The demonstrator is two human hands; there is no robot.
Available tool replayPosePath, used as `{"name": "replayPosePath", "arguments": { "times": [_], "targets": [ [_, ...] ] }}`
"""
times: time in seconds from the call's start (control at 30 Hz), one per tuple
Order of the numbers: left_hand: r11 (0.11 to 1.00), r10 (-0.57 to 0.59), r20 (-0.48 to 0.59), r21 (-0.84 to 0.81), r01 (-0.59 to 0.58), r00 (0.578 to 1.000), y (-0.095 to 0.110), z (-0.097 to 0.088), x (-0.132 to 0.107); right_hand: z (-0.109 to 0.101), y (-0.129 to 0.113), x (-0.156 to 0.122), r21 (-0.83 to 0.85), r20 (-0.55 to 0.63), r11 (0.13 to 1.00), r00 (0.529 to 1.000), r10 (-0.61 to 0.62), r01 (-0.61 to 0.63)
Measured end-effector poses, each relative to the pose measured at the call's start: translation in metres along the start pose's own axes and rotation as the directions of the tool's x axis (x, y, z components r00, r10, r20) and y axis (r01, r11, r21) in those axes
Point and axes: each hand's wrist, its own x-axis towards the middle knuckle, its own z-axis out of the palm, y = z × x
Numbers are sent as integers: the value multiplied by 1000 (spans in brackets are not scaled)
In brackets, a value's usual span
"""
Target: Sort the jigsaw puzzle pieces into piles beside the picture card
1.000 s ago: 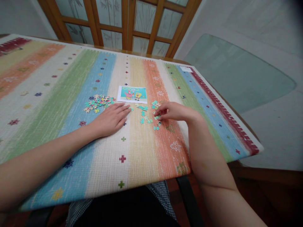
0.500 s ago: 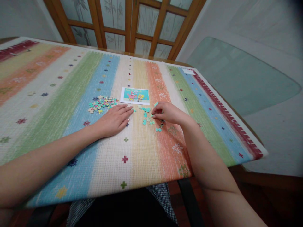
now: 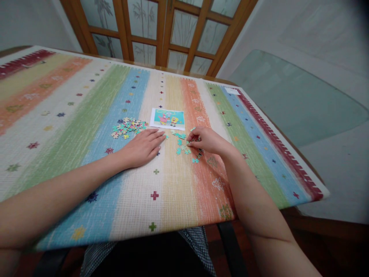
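My left hand [image 3: 143, 146] lies flat and open on the striped mat [image 3: 86, 115], fingers stretched towards a few teal puzzle pieces [image 3: 181, 148]. My right hand [image 3: 205, 140] rests on the orange stripe with its fingers curled and pinched over those teal pieces; whether a piece sits between the fingertips is hidden. A heap of mixed-colour puzzle pieces [image 3: 128, 127] lies just beyond my left hand. A small cartoon reference picture [image 3: 168, 118] lies flat beyond both hands.
The mat covers a table whose right edge [image 3: 288, 154] runs diagonally beside a glass panel [image 3: 294, 96]. A wooden-framed screen [image 3: 161, 34] stands behind the table. A small white label [image 3: 233, 91] sits at the mat's far right corner.
My right hand has drawn slightly left over the teal pieces and its fingers have curled tighter. The left hand stays flat. The view has shifted a little.
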Motion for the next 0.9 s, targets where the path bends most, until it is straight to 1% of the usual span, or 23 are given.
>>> {"name": "replayPosePath", "arguments": {
  "times": [0.1, 0.17, 0.23, 0.3, 0.37, 0.43, 0.47, 0.53, 0.6, 0.7, 0.8, 0.9],
  "targets": [
    [1000, -4, 7, -9, 4, 1000, 1, -1, 1, -1, -2, -1, 45, -1, 999, 1000, 27, -27],
    [1000, -6, 21, -9, 6, 1000, 1, -1, 1, -1, -2, -2, 84, -16, 996, 1000, 13, -12],
    [1000, -6, 26, -13, 7, 1000, 1, -2, 1, 0, -3, -1, 141, -59, 990, 998, 0, 9],
    [1000, -6, 23, -22, 7, 1000, 1, -1, 1, 4, -4, 2, 239, -130, 971, 991, 23, 9],
    [1000, -9, 20, -25, 10, 1000, 1, 0, 1, 12, -7, 7, 396, -207, 918, 975, 80, 9],
    [1000, -12, 20, -15, 12, 1000, 1, 0, 1, 22, -12, 14, 565, -245, 825, 958, 146, 19],
    [1000, -10, 19, -7, 10, 1000, 1, 1, 1, 28, -15, 16, 630, -249, 776, 953, 175, 23],
    [1000, -3, 16, 6, 3, 1000, 1, 1, 1, 38, -21, 21, 708, -245, 706, 945, 218, 20],
    [1000, 1, 11, 13, -1, 1000, 1, 1, 1, 44, -25, 24, 755, -230, 655, 944, 236, 20],
    [1000, -3, 7, 8, 3, 1000, 1, 1, 1, 45, -26, 24, 802, -180, 597, 954, 240, 1],
    [1000, -1, -4, -9, 1, 1000, 0, 1, 0, 41, -24, 23, 810, -137, 585, 958, 253, -39],
    [1000, 0, -10, -18, 0, 1000, 0, 1, 0, 40, -23, 22, 780, -131, 624, 962, 239, -49]
  ]
}}
